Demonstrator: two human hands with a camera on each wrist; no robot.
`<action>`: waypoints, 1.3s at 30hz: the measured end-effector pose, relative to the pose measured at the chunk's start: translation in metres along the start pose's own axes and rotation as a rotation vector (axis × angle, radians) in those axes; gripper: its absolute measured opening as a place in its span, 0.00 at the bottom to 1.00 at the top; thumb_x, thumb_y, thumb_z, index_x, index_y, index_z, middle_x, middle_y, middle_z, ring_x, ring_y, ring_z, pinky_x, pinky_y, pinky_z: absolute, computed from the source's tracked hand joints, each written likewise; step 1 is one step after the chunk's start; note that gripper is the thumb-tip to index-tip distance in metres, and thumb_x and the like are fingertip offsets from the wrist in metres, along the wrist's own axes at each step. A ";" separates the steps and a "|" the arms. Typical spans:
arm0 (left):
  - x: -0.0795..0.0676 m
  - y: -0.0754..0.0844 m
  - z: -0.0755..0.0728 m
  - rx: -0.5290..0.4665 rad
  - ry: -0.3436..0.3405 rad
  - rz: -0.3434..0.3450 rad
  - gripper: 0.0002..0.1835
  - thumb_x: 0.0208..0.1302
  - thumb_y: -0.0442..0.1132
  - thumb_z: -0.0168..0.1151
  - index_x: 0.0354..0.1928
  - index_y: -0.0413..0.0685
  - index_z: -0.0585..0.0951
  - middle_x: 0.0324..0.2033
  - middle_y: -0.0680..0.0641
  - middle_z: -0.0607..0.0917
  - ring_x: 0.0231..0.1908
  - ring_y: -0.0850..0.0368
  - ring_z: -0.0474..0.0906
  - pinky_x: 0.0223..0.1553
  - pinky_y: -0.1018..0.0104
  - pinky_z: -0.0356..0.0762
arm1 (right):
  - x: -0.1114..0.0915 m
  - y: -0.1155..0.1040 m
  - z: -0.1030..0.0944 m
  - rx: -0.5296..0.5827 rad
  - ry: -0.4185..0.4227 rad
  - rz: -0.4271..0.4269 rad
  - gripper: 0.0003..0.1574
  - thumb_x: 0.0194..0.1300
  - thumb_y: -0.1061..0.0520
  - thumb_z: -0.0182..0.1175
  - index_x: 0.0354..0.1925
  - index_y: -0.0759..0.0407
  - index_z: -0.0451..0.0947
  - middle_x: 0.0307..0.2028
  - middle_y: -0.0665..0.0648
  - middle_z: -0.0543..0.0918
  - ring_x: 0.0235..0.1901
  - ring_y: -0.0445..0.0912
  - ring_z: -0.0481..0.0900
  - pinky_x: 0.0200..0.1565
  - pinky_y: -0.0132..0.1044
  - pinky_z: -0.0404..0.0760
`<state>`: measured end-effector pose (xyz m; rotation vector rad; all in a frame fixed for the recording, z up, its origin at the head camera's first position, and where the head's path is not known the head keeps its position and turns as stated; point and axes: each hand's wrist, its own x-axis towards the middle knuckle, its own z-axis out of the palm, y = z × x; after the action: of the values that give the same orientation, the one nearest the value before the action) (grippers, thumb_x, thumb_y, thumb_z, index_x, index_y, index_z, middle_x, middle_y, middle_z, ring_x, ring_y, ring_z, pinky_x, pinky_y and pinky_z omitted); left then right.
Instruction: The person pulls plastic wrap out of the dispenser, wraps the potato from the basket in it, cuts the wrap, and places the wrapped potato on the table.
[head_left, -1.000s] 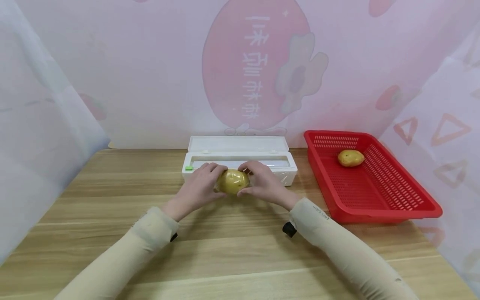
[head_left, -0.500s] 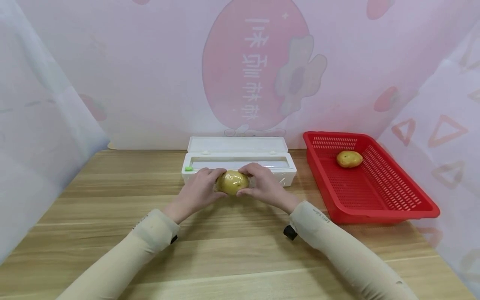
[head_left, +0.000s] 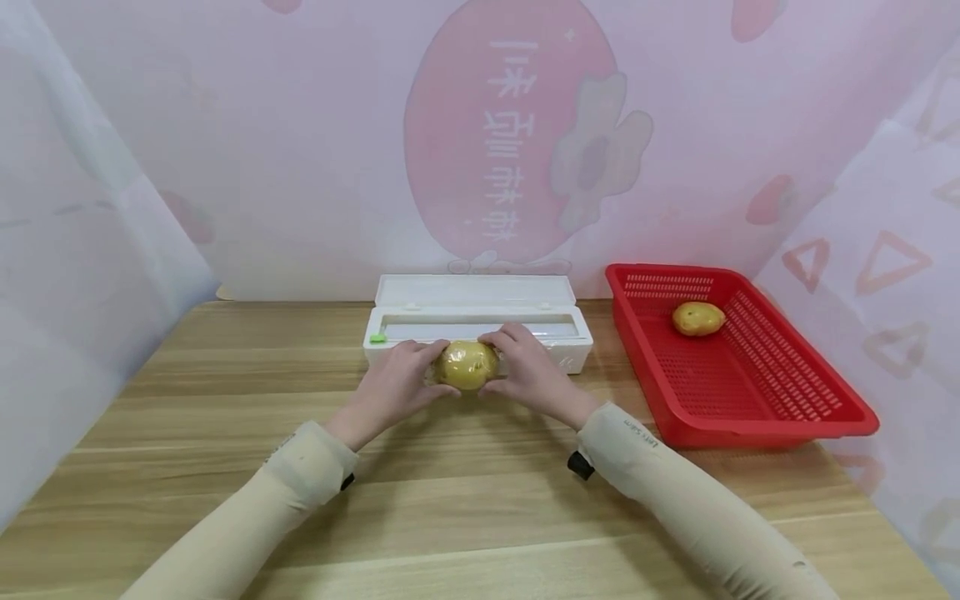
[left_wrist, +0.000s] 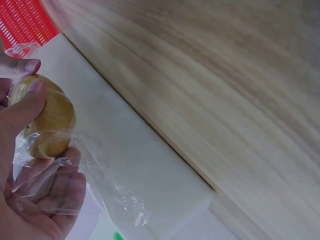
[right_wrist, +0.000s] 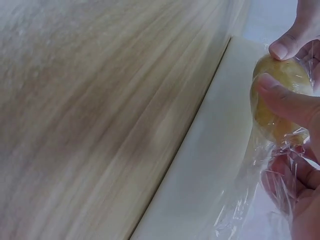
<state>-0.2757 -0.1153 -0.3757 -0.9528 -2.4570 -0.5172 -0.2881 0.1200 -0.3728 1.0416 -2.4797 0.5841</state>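
A potato (head_left: 467,367) is wrapped in clear cling film and held between both hands, just in front of a white cling film dispenser (head_left: 573,357). My left hand (head_left: 396,379) grips the potato's left end, thumb on the near side. From the other end my right hand (head_left: 536,375) holds it, the thumb pressing the near face in the right wrist view. Loose cling film (left_wrist: 112,187) hangs off the potato across the left fingers in the left wrist view. More loose film (right_wrist: 240,200) trails below it in the right wrist view. The potato's far side is hidden.
A red plastic basket (head_left: 750,429) stands at the right with another potato (head_left: 698,318) inside. The dispenser's lid (head_left: 476,290) is raised, and a green slider (head_left: 377,338) sits at its left end. Printed sheets (head_left: 300,167) enclose the wooden table (head_left: 450,517).
Both thumbs have shifted slightly along the near underside of the potato, which has turned a little in the hands. The dispenser and basket stay in place.
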 end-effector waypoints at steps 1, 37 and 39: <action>0.000 0.000 0.000 0.010 -0.005 -0.011 0.35 0.43 0.50 0.82 0.52 0.39 0.81 0.34 0.42 0.86 0.33 0.49 0.82 0.32 0.56 0.80 | 0.000 -0.001 0.000 -0.001 0.000 0.002 0.44 0.41 0.53 0.83 0.54 0.65 0.76 0.45 0.56 0.77 0.47 0.47 0.74 0.51 0.39 0.76; 0.003 -0.004 -0.001 -0.001 -0.101 -0.146 0.37 0.37 0.55 0.83 0.53 0.49 0.86 0.36 0.48 0.87 0.38 0.50 0.80 0.36 0.54 0.79 | 0.002 0.006 0.002 0.074 0.033 0.008 0.41 0.31 0.51 0.85 0.46 0.65 0.83 0.36 0.53 0.83 0.36 0.44 0.81 0.42 0.35 0.79; 0.002 -0.005 -0.001 0.011 -0.109 -0.156 0.37 0.37 0.56 0.82 0.54 0.52 0.86 0.34 0.49 0.87 0.36 0.51 0.79 0.33 0.56 0.78 | 0.004 0.007 0.001 0.087 0.022 0.019 0.41 0.30 0.51 0.86 0.45 0.65 0.84 0.36 0.53 0.84 0.35 0.43 0.81 0.41 0.34 0.79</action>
<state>-0.2800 -0.1180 -0.3741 -0.8094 -2.6442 -0.5154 -0.2960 0.1210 -0.3735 1.0394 -2.4674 0.7117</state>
